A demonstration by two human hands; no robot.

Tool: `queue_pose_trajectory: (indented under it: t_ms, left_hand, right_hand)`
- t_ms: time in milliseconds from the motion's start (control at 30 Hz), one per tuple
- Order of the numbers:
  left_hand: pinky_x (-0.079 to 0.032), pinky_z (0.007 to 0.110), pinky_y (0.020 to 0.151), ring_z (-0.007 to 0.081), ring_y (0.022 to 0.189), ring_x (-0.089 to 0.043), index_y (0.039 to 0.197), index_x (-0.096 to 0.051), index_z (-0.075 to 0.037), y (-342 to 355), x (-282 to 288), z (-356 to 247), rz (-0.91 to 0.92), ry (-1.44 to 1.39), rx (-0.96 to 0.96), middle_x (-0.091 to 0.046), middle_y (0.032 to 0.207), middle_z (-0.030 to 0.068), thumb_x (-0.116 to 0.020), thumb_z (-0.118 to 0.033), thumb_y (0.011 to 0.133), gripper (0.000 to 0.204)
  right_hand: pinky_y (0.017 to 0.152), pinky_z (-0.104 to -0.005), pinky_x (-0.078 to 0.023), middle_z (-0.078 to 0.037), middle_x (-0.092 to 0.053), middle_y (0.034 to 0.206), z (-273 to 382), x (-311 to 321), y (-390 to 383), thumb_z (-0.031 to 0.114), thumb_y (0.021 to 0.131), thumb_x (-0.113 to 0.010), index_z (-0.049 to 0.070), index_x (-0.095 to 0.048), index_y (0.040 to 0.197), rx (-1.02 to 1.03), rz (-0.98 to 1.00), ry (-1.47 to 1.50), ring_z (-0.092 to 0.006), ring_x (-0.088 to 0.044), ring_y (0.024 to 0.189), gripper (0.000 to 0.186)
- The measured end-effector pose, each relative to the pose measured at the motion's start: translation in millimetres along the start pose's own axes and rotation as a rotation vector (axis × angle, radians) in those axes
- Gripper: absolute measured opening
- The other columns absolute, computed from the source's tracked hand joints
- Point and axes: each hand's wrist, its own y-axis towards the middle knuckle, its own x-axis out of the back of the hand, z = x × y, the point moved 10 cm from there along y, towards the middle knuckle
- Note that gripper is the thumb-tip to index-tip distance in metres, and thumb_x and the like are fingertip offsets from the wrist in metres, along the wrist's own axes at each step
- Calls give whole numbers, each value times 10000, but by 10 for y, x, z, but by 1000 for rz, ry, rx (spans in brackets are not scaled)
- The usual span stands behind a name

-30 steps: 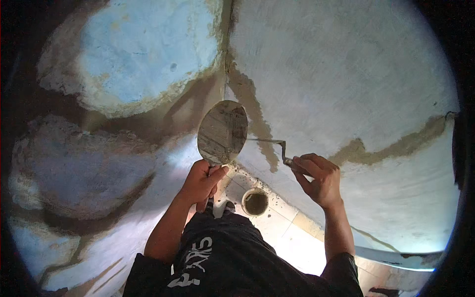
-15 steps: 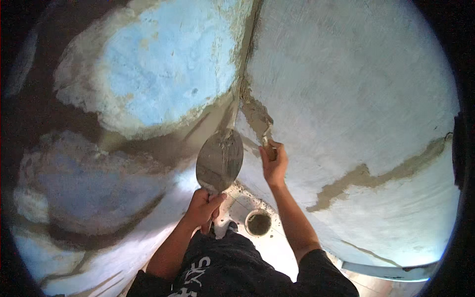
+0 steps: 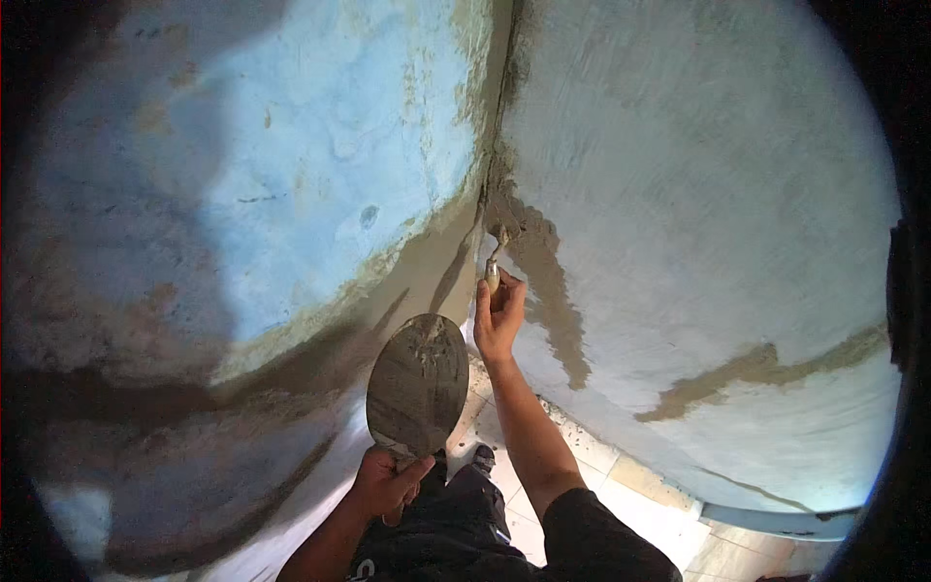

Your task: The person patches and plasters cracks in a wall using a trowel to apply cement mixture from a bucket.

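Observation:
My left hand (image 3: 388,482) grips the lower end of an oval, flat mortar board (image 3: 412,393), its face smeared grey with a little mortar near the top. In my right hand (image 3: 499,318) is a small trowel (image 3: 493,275), held by its pale handle. The trowel's blade is pressed to the right wall just beside the corner and is partly lost against the mortar. A damp brown mortar patch (image 3: 555,296) runs down that wall, right of the trowel. The board is below and left of the trowel, apart from it.
Two walls meet at a vertical corner seam (image 3: 501,78). The left wall (image 3: 320,145) has worn blue paint and brown mortar bands; the grey right wall (image 3: 698,175) bears another mortar streak (image 3: 737,378). Below lies a pale tiled floor (image 3: 640,514) with crumbs along the wall's foot.
My right hand has moved the trowel left toward the corner, and the mortar patch on the right wall now shows longer. The board sits lower in view. The round bucket on the floor is out of sight.

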Motion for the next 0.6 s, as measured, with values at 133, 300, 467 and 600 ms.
queue_pose_trajectory:
  t_ms: [133,300,467,600]
  left_hand:
    - [-422,301,429,94,464,-538,717,-595,-75,203,13,167,28,-11,82,-558,563,-4,-692,-219,980,316]
    - [-415,297,428,90,473,-533,893,-626,-61,315,16,291,90,29,94,-560,583,-7,-686,-226,977,194]
    - [-414,290,431,83,482,-534,963,-641,-71,249,21,105,126,92,97,-572,606,-8,-677,-213,979,148]
    - [-405,286,428,82,472,-518,968,-645,-69,237,94,200,81,28,73,-567,606,-14,-678,-214,980,150]
  right_hand:
    - [729,-228,-447,-52,-587,982,-232,-89,144,72,1000,-633,-24,-507,1232,-36,62,-176,-88,-536,805,281]
    - [725,-267,-457,-50,-539,860,166,-161,70,81,973,-673,-26,-519,1188,247,-75,-266,-123,-494,744,286]
    - [795,-276,-466,-91,-576,968,98,-17,2,73,974,-668,-44,-505,1230,186,-136,-235,-148,-523,808,326]
    - [775,-250,-455,-65,-562,995,-115,4,8,31,996,-620,-20,-464,1258,171,-79,-180,-102,-541,859,309]
